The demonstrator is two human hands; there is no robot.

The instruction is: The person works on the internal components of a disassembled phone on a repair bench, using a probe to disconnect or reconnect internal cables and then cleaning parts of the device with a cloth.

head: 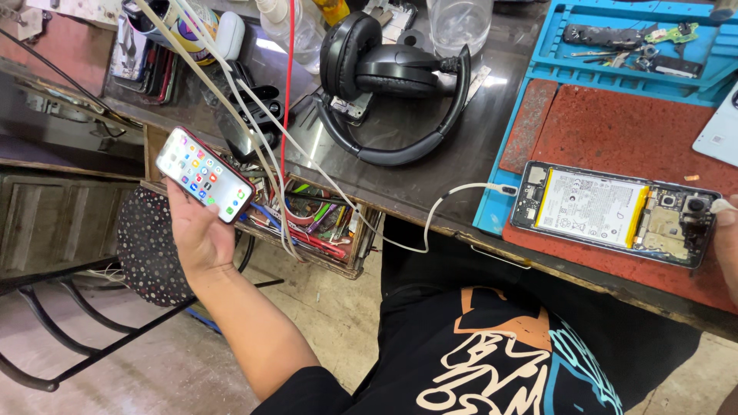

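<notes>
Holding a lit phone (204,174) up at nine o'clock, my left hand (201,232) is cupping it from below, screen facing me, out over the stool (146,246). Just to its right, an open drawer (307,223) of tools is sitting under hanging cables (254,115). At twelve o'clock, black headphones (392,84) are lying on the desk (430,177). At three o'clock, an opened phone (615,214) is lying on the red mat (630,131), cable plugged in. My right hand (727,246) is touching its far end; I cannot tell how it is gripping.
</notes>
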